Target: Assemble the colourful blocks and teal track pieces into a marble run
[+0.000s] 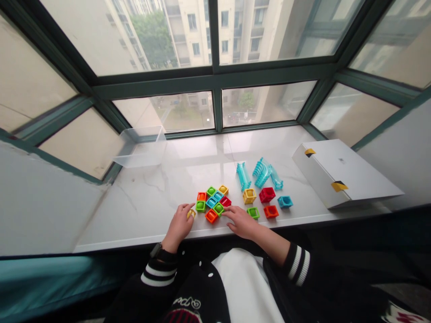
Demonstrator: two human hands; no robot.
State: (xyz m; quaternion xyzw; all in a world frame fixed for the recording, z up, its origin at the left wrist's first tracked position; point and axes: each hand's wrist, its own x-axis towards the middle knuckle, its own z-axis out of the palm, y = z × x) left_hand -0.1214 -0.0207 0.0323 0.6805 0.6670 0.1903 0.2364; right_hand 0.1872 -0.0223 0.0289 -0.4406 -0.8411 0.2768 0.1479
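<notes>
My left hand (178,227) has its fingers closed around a small yellow block (191,213), which they partly cover. Just right of it, a joined cluster of cube blocks lies on the sill, with an orange block (212,216) at its near end and a lime green block (201,206) on its left side. With fingers stretched out and apart, my right hand (241,223) reaches to the cluster's right side. Its fingertips are at a green block (218,208) and beside a dark red block (225,201); whether they press on either I cannot tell.
Loose blocks sit to the right: yellow (249,196), red (267,194), blue (285,202), orange (270,211) and green (253,213). Behind them lie clear blue track pieces (243,176). A transparent bin (143,148) stands back left, a white box (346,172) right, windows behind.
</notes>
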